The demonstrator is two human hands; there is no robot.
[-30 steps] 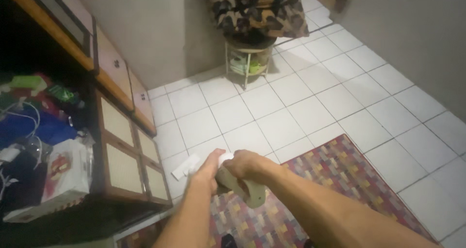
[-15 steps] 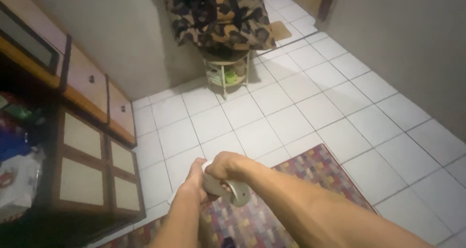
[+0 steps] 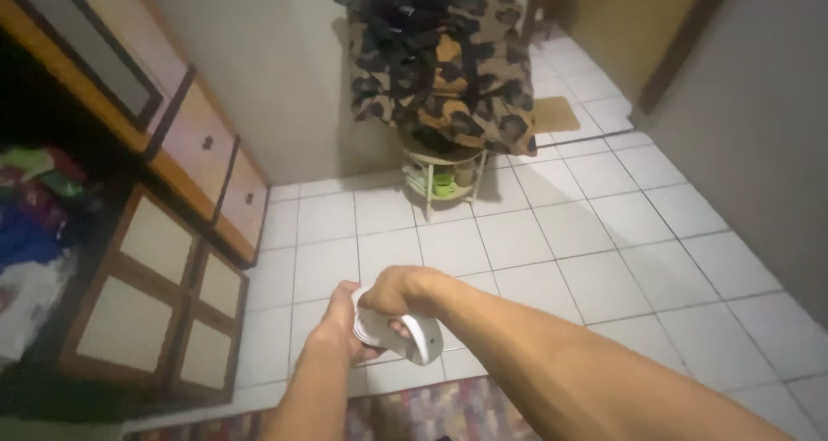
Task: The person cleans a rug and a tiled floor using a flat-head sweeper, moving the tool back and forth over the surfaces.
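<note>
Both my hands meet in front of me on a small white rounded device with a handle loop (image 3: 412,337). My left hand (image 3: 338,327) grips its left end from below. My right hand (image 3: 392,290) wraps over its top, fingers curled around it. The device hangs above the white tiled floor (image 3: 604,225), just beyond the near edge of a patterned rug (image 3: 431,411). Much of the device is hidden under my fingers.
A wooden cabinet with drawers and panelled doors (image 3: 172,260) runs along the left, cluttered on top. A small white rack (image 3: 442,182) with a camouflage cloth heap (image 3: 440,70) stands against the far wall. A doormat (image 3: 556,113) lies by a doorway at the back right.
The view has tilted up and forward: the rug has slid towards the bottom edge, and the rack and doorway show more. My hands stay clasped on the white device.
</note>
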